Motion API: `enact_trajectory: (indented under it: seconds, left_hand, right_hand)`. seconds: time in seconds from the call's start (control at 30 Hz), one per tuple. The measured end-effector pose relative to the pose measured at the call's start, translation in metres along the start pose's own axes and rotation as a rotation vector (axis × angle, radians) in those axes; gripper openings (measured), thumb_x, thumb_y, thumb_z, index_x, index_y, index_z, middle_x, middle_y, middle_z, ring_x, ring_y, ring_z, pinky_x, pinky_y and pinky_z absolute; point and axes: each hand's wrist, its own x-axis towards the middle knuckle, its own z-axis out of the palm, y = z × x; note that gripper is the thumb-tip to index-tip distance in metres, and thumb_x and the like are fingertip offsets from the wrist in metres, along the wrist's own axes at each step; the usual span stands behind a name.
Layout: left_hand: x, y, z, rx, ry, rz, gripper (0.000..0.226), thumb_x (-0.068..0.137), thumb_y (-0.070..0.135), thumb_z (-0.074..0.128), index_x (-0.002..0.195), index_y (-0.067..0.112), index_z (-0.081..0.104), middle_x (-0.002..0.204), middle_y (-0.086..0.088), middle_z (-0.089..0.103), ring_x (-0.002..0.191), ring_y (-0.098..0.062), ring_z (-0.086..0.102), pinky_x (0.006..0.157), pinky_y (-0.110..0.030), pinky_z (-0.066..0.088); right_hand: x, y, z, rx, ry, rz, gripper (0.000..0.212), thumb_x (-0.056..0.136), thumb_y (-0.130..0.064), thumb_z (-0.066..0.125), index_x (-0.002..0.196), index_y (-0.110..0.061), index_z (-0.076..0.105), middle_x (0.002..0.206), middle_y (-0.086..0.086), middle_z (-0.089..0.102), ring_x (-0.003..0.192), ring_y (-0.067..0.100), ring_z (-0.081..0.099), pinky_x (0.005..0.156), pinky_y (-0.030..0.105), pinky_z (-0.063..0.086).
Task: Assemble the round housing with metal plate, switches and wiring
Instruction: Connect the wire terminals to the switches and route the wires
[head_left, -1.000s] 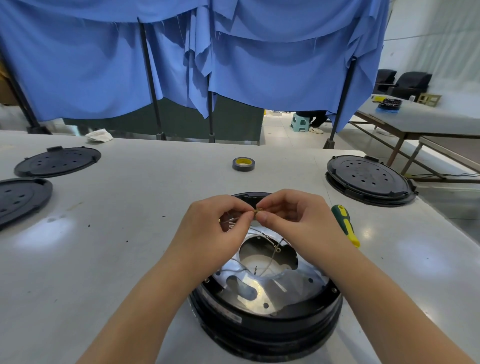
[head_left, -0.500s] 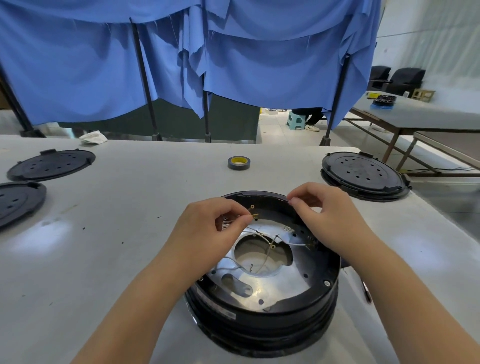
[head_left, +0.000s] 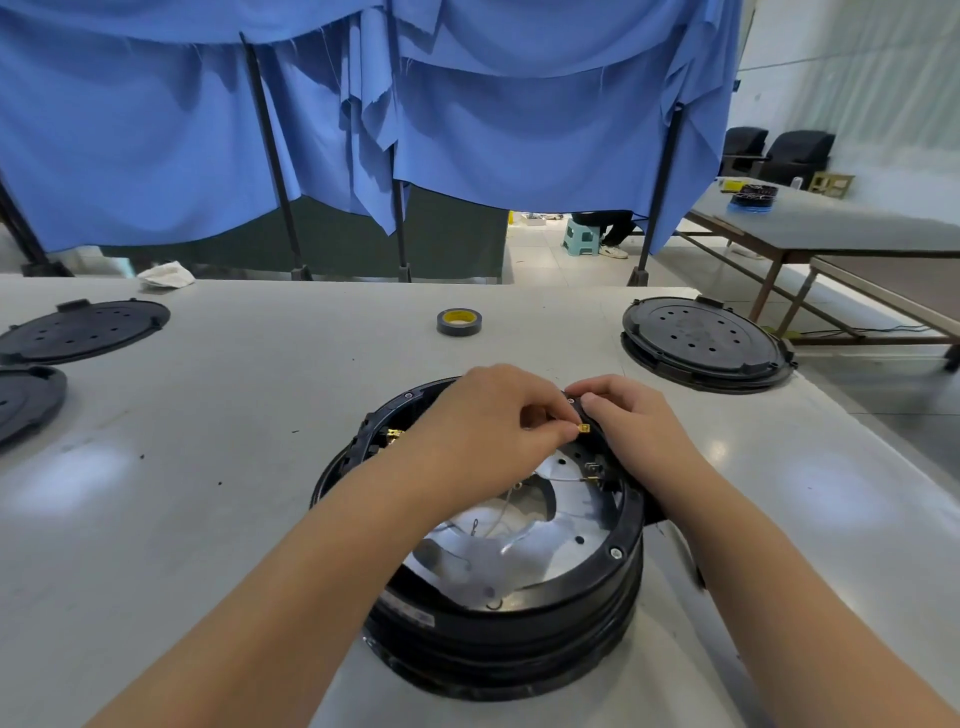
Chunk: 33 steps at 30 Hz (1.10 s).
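Both hands meet over the far right rim of the round black plastic housing (head_left: 498, 618), which sits on the pale grey counter (head_left: 218, 467) directly in front of the person. The left hand (head_left: 488, 426) reaches across the opening with fingers curled, pinching a small brass wire terminal (head_left: 585, 428) between thumb and forefinger. The right hand (head_left: 634, 426) rests against the rim just beside it, fingers bent around the rim's edge and touching a small black part there; how firmly it grips cannot be told. Inside the housing lies a shiny metal plate (head_left: 566, 525) with a large round cut-out, thin pale wires (head_left: 566, 477) running across it toward a small switch at the right wall. More brass contacts (head_left: 393, 434) show at the left inner wall. Farther back on the counter stands a grey roll of tape with a yellow core (head_left: 459, 321). A black round perforated lid (head_left: 706, 343) lies to the right, two similar black lids (head_left: 83, 330) to the left. Blue cloth curtains (head_left: 467, 114) hang behind.
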Motion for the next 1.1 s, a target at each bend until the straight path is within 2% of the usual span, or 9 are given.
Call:
enact_trajectory:
  seconds: [0.13,0.23,0.37,0.5,0.77,0.97,1.03,1.1]
  left_hand:
    - [0.005,-0.001,0.011,0.05,-0.107,-0.001,0.012,0.089,0.024,0.064,0.09,0.029,0.075,0.083,0.015,0.069,0.076,-0.001,0.058,0.069,-0.011,0.043]
    - [0.001,-0.006,0.016,0.007,-0.079,0.003,0.013,0.089,0.022,0.063,0.087,0.028,0.074,0.084,0.014,0.071,0.082,0.001,0.057,0.069,-0.009,0.043]
    - [-0.003,-0.009,0.02,-0.023,-0.088,-0.004,0.013,0.087,0.024,0.064,0.081,0.032,0.073,0.077,0.013,0.07,0.078,0.0,0.06,0.069,-0.012,0.045]
    - [-0.003,-0.009,0.022,-0.018,-0.085,-0.005,0.012,0.088,0.022,0.064,0.084,0.029,0.073,0.078,0.017,0.068,0.082,0.007,0.057,0.068,-0.003,0.04]
    - [-0.002,-0.007,0.023,0.019,-0.093,-0.005,0.012,0.09,0.023,0.062,0.091,0.025,0.074,0.084,0.012,0.07,0.081,-0.001,0.06,0.075,-0.015,0.046]
    - [-0.001,-0.007,0.023,0.009,0.014,0.051,0.013,0.091,0.018,0.063,0.097,0.022,0.074,0.087,0.014,0.069,0.086,-0.001,0.059,0.077,-0.015,0.044]
    - [0.0,-0.005,0.023,-0.068,0.076,0.056,0.012,0.091,0.017,0.063,0.094,0.021,0.074,0.085,0.01,0.071,0.081,-0.006,0.062,0.077,-0.021,0.047]
    - [0.002,-0.004,0.021,-0.172,0.177,0.049,0.012,0.091,0.016,0.064,0.089,0.024,0.073,0.078,0.007,0.07,0.073,-0.012,0.064,0.071,-0.023,0.051]
  right_hand:
    - [0.002,0.003,0.001,-0.029,0.013,-0.041,0.02,0.091,-0.01,0.051,0.092,-0.02,0.069,0.09,0.0,0.07,0.085,0.015,0.064,0.073,0.023,0.049]
    - [0.004,0.005,0.001,-0.046,0.011,-0.066,0.02,0.091,-0.011,0.051,0.092,-0.02,0.069,0.089,-0.001,0.069,0.083,0.012,0.063,0.071,0.022,0.047]
    - [0.005,0.006,0.001,-0.036,0.008,-0.074,0.022,0.091,-0.011,0.05,0.088,-0.024,0.068,0.087,-0.003,0.069,0.079,0.008,0.062,0.065,0.015,0.046]
    - [0.005,0.006,0.001,-0.05,0.013,-0.086,0.023,0.09,-0.012,0.051,0.086,-0.026,0.067,0.085,-0.006,0.069,0.078,0.005,0.062,0.063,0.014,0.044]
    - [0.006,0.007,0.001,-0.047,0.005,-0.096,0.024,0.09,-0.013,0.051,0.083,-0.031,0.066,0.084,-0.007,0.069,0.076,0.005,0.063,0.058,0.01,0.045]
    - [0.007,0.01,0.001,-0.039,0.003,-0.091,0.023,0.089,-0.014,0.051,0.083,-0.03,0.066,0.087,-0.002,0.07,0.082,0.015,0.065,0.074,0.029,0.052]
    - [0.008,0.01,0.001,-0.03,-0.001,-0.087,0.021,0.088,-0.014,0.052,0.085,-0.028,0.068,0.089,0.0,0.07,0.085,0.017,0.066,0.077,0.032,0.052]
    - [0.008,0.011,0.001,-0.02,0.001,-0.081,0.02,0.088,-0.015,0.052,0.086,-0.027,0.068,0.089,0.001,0.071,0.086,0.017,0.066,0.077,0.032,0.053]
